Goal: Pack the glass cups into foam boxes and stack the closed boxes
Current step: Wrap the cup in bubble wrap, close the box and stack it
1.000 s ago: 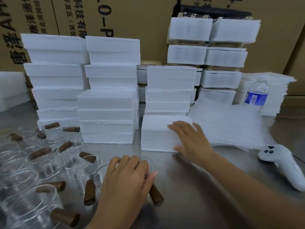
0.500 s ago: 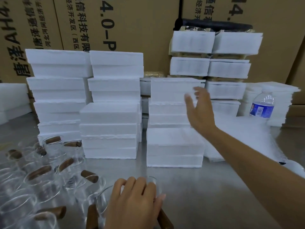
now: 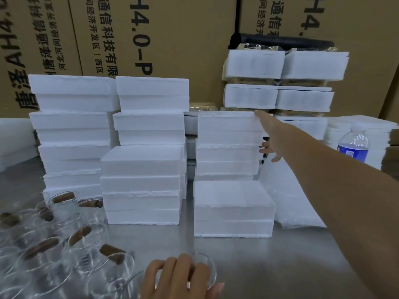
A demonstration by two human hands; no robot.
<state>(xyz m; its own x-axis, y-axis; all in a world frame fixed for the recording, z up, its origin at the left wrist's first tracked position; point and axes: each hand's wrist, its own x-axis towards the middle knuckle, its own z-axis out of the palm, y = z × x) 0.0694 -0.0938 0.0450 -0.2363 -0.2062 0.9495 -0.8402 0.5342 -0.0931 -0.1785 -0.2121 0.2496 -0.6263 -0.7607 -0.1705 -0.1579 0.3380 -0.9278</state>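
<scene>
One water bottle [image 3: 354,145] at three o'clock. One foam box [image 3: 233,208] alone at five o'clock; four in the tall pile [image 3: 71,134] at nine o'clock. Seven brown handles [image 3: 79,234] show among the glass cups [image 3: 95,262] at eight o'clock, the glass too blurred for counting.

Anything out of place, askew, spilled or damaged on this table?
Nothing spilled or broken. The cups at lower left are crowded loosely, handles pointing every way, one gripped by the left hand. The foam boxes have ragged seams but are stacked upright.
</scene>
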